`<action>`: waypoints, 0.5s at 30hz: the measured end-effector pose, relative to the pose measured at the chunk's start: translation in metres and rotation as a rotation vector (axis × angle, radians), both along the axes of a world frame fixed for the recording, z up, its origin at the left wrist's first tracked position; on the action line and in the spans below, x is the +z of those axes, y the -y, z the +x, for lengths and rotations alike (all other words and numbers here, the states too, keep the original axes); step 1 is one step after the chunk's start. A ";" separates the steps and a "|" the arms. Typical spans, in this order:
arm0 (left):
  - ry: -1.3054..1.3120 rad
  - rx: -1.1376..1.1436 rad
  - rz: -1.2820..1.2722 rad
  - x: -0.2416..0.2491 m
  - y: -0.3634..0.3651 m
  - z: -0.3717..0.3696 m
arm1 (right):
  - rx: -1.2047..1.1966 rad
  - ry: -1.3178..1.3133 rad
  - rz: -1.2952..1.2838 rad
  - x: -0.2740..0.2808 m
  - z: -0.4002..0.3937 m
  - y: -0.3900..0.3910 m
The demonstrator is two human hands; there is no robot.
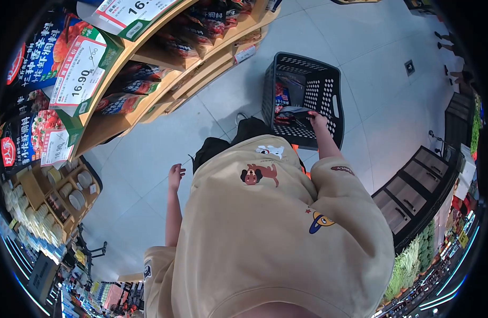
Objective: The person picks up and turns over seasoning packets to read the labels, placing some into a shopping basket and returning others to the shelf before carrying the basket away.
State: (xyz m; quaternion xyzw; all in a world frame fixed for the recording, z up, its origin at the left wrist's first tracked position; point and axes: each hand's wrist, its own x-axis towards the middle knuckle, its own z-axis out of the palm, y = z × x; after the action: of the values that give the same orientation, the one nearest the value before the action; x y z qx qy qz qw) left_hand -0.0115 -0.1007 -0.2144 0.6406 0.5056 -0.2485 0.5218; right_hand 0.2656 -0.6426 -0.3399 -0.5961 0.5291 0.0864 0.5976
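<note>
My right hand point(319, 122) reaches over the near side of a black shopping basket point(333, 85) with perforated walls. Its fingers are closed on the end of a dark, flat packet point(296, 111) with a pale edge, inside the basket. Beyond that packet lies a blue and red packet point(281, 95), whose kind is too small to tell. My left hand point(176, 174) hangs at my side over the floor, fingers loosely bent and apart, holding nothing. It touches no shelf or goods.
A curved wooden shelf point(164, 87) on the left holds seasoning packets point(122, 103) and price signs point(79, 77). Bowls point(77, 200) fill another wooden display. Dark cabinets point(414, 185) and greens point(408, 267) stand on the right. Other people's legs point(456, 77) show at the far right.
</note>
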 end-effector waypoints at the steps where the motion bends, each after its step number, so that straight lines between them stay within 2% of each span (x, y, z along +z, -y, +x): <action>1: 0.023 -0.010 0.016 0.003 0.000 0.006 | 0.008 0.002 0.006 -0.003 0.007 -0.006; 3: 0.062 -0.031 0.039 0.011 0.002 0.016 | -0.143 0.042 0.078 -0.009 0.016 -0.019; 6: 0.071 -0.069 0.083 0.023 0.004 0.026 | -0.176 -0.008 0.139 -0.022 0.028 -0.022; 7: 0.073 -0.060 0.087 0.022 0.005 0.025 | -0.152 -0.082 0.119 -0.004 0.032 -0.032; 9: 0.151 -0.071 0.097 0.023 0.004 0.015 | -0.110 -0.124 0.144 -0.002 0.030 -0.035; 13: 0.132 -0.076 0.131 0.019 0.007 -0.006 | 0.040 -0.158 0.228 -0.005 0.018 -0.045; 15: 0.152 -0.074 0.169 -0.006 0.006 -0.029 | 0.139 -0.174 0.277 -0.005 0.016 -0.060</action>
State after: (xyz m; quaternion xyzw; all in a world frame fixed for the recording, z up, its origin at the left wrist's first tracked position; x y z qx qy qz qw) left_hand -0.0403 -0.1071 -0.2201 0.7175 0.4596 -0.1748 0.4933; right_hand 0.2814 -0.5829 -0.3447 -0.5335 0.5195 0.2508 0.6186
